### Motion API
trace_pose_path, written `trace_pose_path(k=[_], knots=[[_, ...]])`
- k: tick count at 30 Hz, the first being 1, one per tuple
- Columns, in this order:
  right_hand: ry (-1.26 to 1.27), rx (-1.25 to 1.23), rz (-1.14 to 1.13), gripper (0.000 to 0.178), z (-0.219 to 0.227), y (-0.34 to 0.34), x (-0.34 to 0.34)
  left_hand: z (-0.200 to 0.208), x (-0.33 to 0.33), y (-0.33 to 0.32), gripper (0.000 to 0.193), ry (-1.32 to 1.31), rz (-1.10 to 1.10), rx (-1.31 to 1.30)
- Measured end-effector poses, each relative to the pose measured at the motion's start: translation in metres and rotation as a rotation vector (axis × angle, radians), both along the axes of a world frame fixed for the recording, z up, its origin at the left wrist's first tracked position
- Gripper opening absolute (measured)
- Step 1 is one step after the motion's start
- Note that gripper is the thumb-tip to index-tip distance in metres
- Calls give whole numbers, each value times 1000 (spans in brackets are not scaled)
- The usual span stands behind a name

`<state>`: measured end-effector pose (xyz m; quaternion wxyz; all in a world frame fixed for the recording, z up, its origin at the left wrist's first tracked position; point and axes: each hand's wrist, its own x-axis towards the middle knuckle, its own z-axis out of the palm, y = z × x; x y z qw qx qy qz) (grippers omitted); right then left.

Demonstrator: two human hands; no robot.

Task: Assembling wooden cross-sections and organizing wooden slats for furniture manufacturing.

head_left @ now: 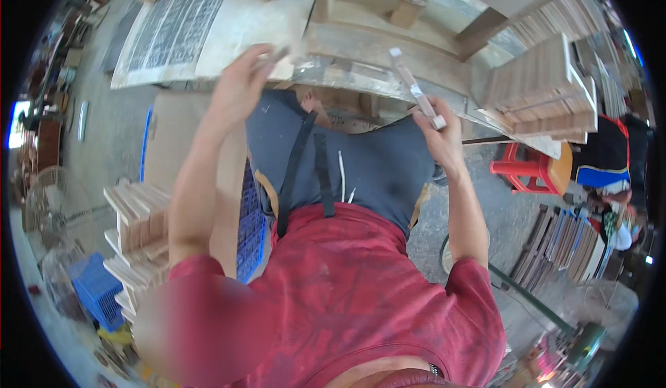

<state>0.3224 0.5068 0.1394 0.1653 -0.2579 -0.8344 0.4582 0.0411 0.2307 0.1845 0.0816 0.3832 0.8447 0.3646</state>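
My right hand (442,125) is closed around the lower end of a thin pale strip (409,81) with a whitish tip, held upright by the bench's front edge. My left hand (243,79) is raised over the near edge of the workbench (333,74), its fingers pinched together. A small dark thing (279,54) shows at those fingertips, smeared by motion, so its kind cannot be made out. Beneath the left hand's side of the bench, a light board (253,30) lies beside a dark streaked sheet (180,23).
Stacked wooden boards (538,96) stand at the bench's right end, near a red and orange stool (531,169). More wooden pieces (139,225) are piled at my left by a brown cardboard sheet (191,138) and a blue crate (251,228). Someone in dark clothes (603,152) is at far right.
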Motion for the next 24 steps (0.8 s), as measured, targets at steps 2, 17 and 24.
trace_pose_path(k=[2, 17, 24], knots=[[-38, -119, -23, 28, -13, -2, 7, -18, 12, 4, 32, -143, -10, 7], [27, 100, 197, 28, 5, -29, -15, -9, 83, 38, 42, -802, -314, 219], [181, 103, 218, 28, 3, -36, -32, -14, 78, 60, 32, -918, -257, 135]])
